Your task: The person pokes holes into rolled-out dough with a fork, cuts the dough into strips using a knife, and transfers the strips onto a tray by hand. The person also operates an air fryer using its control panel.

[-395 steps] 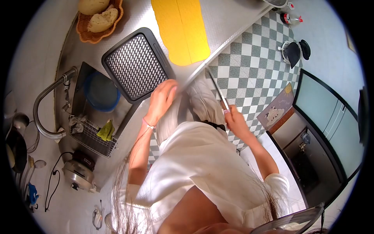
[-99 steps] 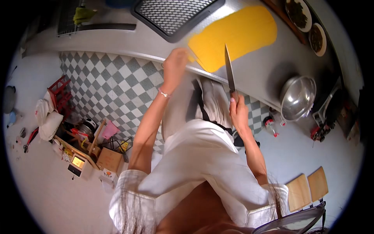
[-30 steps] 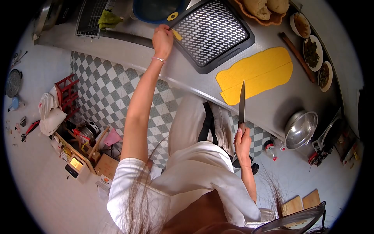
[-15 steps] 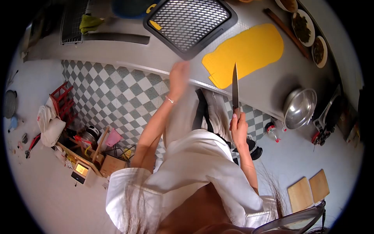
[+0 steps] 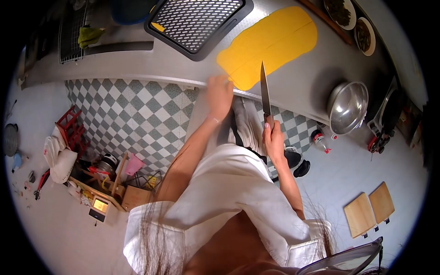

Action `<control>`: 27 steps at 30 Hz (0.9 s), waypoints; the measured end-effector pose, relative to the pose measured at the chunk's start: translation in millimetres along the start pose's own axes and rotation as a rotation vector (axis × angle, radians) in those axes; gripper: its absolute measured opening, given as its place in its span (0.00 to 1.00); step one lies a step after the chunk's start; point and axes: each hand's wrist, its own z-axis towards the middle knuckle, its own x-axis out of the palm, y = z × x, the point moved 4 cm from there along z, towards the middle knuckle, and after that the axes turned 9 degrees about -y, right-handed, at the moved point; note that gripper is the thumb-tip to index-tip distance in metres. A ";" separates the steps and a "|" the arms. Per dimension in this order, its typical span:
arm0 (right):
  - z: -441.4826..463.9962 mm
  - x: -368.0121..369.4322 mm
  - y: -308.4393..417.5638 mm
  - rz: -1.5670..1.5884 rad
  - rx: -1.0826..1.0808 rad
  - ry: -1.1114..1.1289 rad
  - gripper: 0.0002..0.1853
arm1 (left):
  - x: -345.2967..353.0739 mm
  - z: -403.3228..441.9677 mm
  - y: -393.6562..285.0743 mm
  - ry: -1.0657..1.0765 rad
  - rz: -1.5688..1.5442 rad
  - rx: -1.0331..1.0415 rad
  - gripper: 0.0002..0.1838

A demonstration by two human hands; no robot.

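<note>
A flat sheet of yellow dough (image 5: 275, 41) lies on the metal counter, with a thin line running along its length. My right hand (image 5: 274, 141) grips the handle of a kitchen knife (image 5: 265, 89), whose blade points away from me, its tip just off the dough's near edge. Blurred by motion, my left hand (image 5: 220, 97) is at the counter's front edge beside the dough's near left corner; whether its fingers touch the dough I cannot tell. Left of the dough stands a dark perforated tray (image 5: 197, 27) with a small yellow piece (image 5: 157, 27) on it.
A wooden rolling pin (image 5: 327, 20) lies behind the dough near bowls of food (image 5: 365, 36). A steel bowl (image 5: 348, 107) is at the right. To the left are a green cloth (image 5: 89, 36) and wire rack (image 5: 72, 36). Cutting boards (image 5: 360, 215) appear lower right.
The view has shifted, so the counter's things appear higher and further left. My left hand has moved right, from near the tray's corner to the dough's near left corner. The knife stays in my right hand.
</note>
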 end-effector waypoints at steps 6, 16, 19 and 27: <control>0.8 -5.2 -8.3 0.027 -0.002 0.004 0.16 | 5.0 -2.8 -5.8 -0.020 -0.033 -0.003 0.11; 5.8 -11.2 -15.9 0.024 -0.032 -0.007 0.16 | 15.3 -4.5 2.5 -0.082 -0.111 0.031 0.11; 5.9 -11.8 -14.3 0.016 -0.034 -0.004 0.15 | 11.1 -5.5 -4.5 -0.076 -0.042 0.138 0.11; 10.9 -12.6 -9.2 0.018 -0.037 0.007 0.17 | -29.4 -27.9 -43.3 0.213 -0.264 0.148 0.11</control>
